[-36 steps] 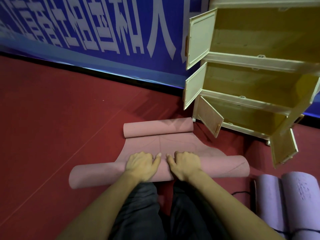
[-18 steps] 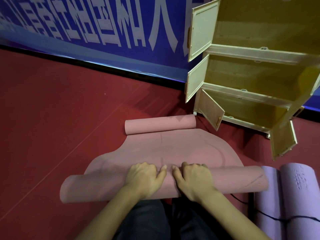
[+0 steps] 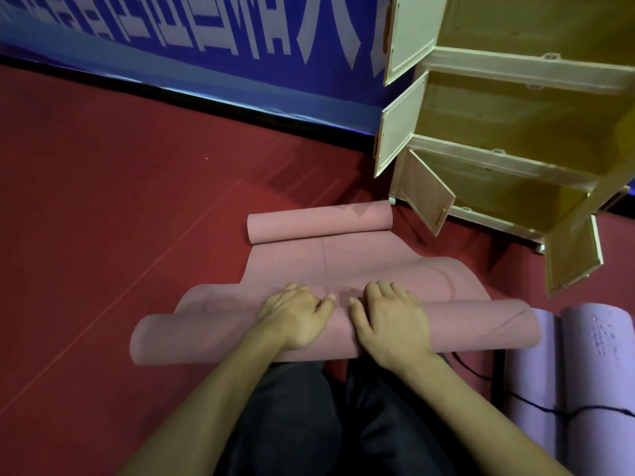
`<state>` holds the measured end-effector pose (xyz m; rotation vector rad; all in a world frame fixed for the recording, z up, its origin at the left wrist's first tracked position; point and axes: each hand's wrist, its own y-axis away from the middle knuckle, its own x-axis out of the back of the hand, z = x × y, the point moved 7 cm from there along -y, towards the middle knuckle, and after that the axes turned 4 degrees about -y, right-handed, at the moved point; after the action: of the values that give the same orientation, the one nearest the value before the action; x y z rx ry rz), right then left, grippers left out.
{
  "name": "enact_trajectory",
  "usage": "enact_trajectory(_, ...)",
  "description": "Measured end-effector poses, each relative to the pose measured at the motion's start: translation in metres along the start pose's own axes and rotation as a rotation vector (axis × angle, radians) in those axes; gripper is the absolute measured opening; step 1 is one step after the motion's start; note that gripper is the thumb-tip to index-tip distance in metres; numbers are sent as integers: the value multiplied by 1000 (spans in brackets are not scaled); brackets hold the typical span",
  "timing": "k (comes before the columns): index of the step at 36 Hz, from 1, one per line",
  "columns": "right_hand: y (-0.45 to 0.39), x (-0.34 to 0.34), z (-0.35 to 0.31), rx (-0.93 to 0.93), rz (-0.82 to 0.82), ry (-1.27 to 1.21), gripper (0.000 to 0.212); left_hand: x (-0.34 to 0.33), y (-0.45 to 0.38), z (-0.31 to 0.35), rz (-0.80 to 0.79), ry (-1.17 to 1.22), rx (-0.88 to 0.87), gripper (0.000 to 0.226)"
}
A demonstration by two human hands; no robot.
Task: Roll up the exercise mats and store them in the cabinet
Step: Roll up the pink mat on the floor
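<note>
We are kneeling on the red floor (image 3: 113, 207) with both hands lying on the near roll of the pink mat (image 3: 343, 269), which is spreading flat away from us toward its far end, also curled into a roll just in front of the cabinet (image 3: 515, 139). Our left hand (image 3: 295, 316) is resting palm down on the roll, fingers bent over its far side and thumb pointing toward the other hand, pressing rather than clasping it. Our right hand (image 3: 390, 317) is lying the same way just beside it, fingers draped over the top of the roll, the two thumbs nearly meeting at the middle. The roll is stretching well past both hands to left and right, its right end touching or nearly touching the two purple mats (image 3: 594, 389), already rolled and lying side by side at the near right with a black cord (image 3: 536, 408) crossing them. The cabinet is standing at the far right with its doors hanging open. A blue banner (image 3: 192, 39) with pale lettering is running along the far wall.
</note>
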<state>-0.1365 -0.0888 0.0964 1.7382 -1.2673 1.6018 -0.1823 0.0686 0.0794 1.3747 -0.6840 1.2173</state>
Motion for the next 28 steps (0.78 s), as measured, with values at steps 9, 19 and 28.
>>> enact_trajectory(9, -4, -9, -2, 8, -83, 63, 49, -5, -38, -15, -76, 66, 28, 53)
enact_trajectory(19, -41, -13, -8, 49, -298, -2, 62, 12, -20, -13, 399, 37, -72, 47)
enact_trajectory(28, -57, -21, -1, -80, -548, -98, 63, 7, 16, 5, 627, -168, -72, 51)
